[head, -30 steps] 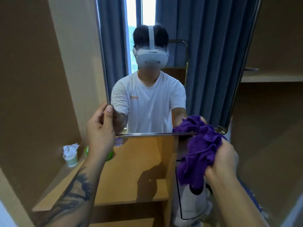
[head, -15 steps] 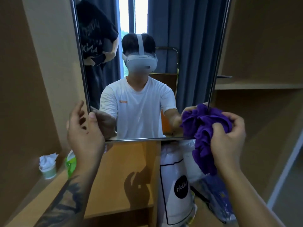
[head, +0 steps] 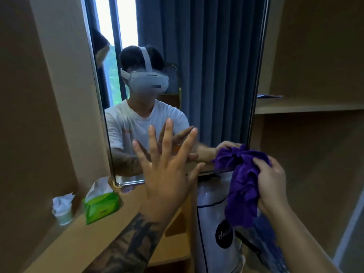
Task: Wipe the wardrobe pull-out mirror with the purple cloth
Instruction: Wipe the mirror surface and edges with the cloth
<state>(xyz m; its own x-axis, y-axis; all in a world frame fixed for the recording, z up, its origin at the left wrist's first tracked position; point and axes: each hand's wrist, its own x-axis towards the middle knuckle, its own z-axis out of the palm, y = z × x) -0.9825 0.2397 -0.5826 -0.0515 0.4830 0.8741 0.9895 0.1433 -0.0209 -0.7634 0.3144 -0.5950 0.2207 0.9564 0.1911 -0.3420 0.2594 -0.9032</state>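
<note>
The tall pull-out mirror (head: pixel 216 85) with a thin metal frame stands in front of me and reflects a person in a white shirt and blue curtains. My left hand (head: pixel 169 170) is spread flat, fingers straight, against the lower part of the glass. My right hand (head: pixel 272 186) grips the bunched purple cloth (head: pixel 243 186) at the mirror's lower right corner. The top of the cloth touches the glass near the bottom frame, and the rest hangs down below it.
A wooden shelf (head: pixel 98 233) below the mirror carries a green tissue pack (head: pixel 101 206) and a paper cup (head: pixel 63 211) stuffed with tissue. A white bag (head: pixel 214 223) with a black round label stands under the mirror's right side. Wardrobe shelves (head: pixel 307 107) lie to the right.
My left hand let go of the mirror's left edge and moved right, opening flat onto the glass. The right hand with the cloth stayed at the lower right corner.
</note>
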